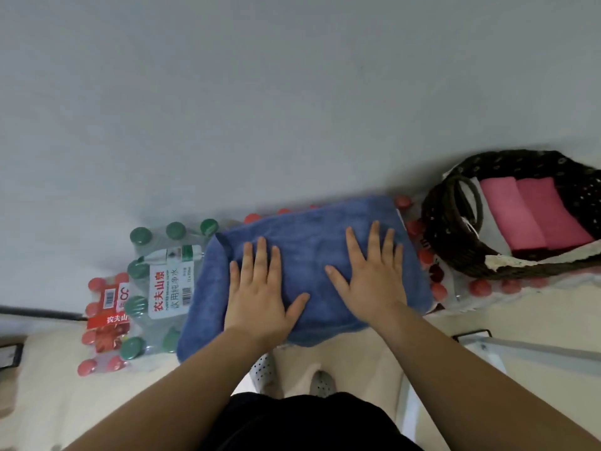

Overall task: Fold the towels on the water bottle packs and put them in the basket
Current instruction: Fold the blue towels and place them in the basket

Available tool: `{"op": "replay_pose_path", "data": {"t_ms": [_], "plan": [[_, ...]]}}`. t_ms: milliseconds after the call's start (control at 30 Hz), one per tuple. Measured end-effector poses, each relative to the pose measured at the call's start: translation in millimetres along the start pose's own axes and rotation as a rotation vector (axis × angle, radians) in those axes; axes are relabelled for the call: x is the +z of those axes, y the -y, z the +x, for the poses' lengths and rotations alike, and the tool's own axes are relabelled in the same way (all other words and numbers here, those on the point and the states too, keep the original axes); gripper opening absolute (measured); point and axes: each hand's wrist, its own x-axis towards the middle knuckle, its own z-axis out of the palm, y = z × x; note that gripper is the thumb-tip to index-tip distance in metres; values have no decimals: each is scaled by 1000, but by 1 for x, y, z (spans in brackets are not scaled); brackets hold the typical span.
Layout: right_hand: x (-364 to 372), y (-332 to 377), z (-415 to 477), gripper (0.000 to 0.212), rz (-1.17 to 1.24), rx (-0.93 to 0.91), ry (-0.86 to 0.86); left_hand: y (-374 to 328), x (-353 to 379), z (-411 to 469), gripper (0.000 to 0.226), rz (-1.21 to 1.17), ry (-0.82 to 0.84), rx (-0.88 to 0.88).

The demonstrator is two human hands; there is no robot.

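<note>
- Head view: left hand [260, 288] and right hand [370, 278] lie flat on the folded blue towel [309, 236], fingers straight and spread, gripping nothing.
- The towel rests on red-capped water bottle packs [439, 291].
- Left of the towel, a green-capped pack [162, 288] has a label reading "农夫山泉 饮用纯净水".
- Right of the towel, the basket [455, 242] holds folded pink towels [533, 213].

towel [302, 229] on bottle packs [162, 288] (basket [455, 249] right)

left hand [260, 292], right hand [374, 281] flat, fingers spread
</note>
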Motion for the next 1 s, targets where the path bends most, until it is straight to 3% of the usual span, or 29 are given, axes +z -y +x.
{"op": "replay_pose_path", "data": {"t_ms": [333,567,667,767,867,1000], "plan": [[-5,-23,22,95,67,145,14,23,-25,61,102,68,79,194],[-9,-21,23,94,67,166,37,40,-45,78,81,114,35,325],[-17,0,20,87,70,117,-43,40,-54,47,63,-5,-137,224],[-25,45,4,83,238,-182,-94,47,-58,-4,34,-150,-329,11],[-20,84,-8,80,179,-469,-66,53,-47,-57,27,-189,-323,-140],[-10,98,0,82,32,-540,44,50,-22,-89,39,-59,-201,-297]]}}
